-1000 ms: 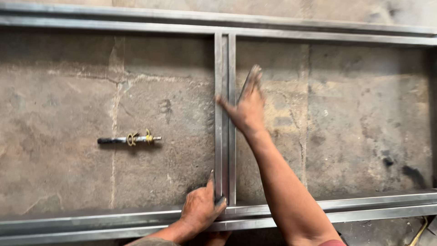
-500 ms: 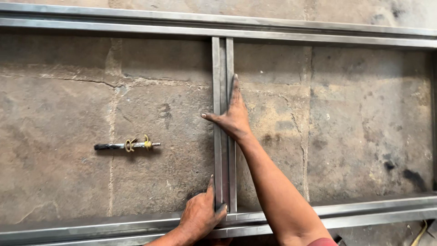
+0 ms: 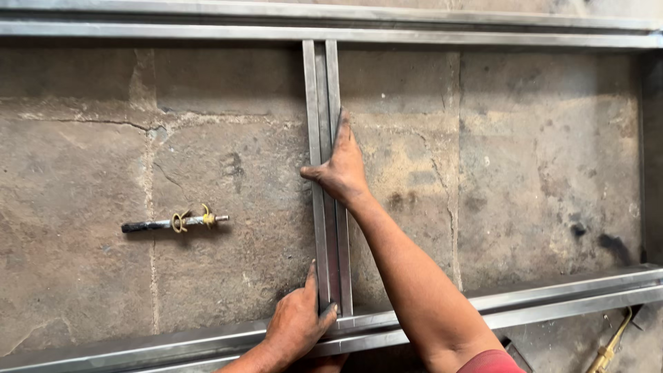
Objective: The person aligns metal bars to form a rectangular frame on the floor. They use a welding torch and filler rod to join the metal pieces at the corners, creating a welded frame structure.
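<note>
A grey metal frame lies flat on a stained concrete floor. Its upright middle bar (image 3: 321, 90) is a pair of thin steel tubes running between a top rail (image 3: 173, 29) and a bottom rail (image 3: 552, 297). My right hand (image 3: 340, 169) rests flat on the middle bar about halfway up, fingers pointing away from me, thumb across the tubes. My left hand (image 3: 298, 324) grips the lower end of that bar where it meets the bottom rail, thumb up along its left side.
A short dark rod with brass fittings (image 3: 174, 222) lies on the floor left of the bar. A brass-tipped tool (image 3: 608, 349) pokes in at the bottom right corner. The frame's right upright (image 3: 652, 152) stands at the right edge.
My right hand came down from a raised, blurred pose beside the bar and now lies flat on it. The left hand has stayed at the bar's lower end.
</note>
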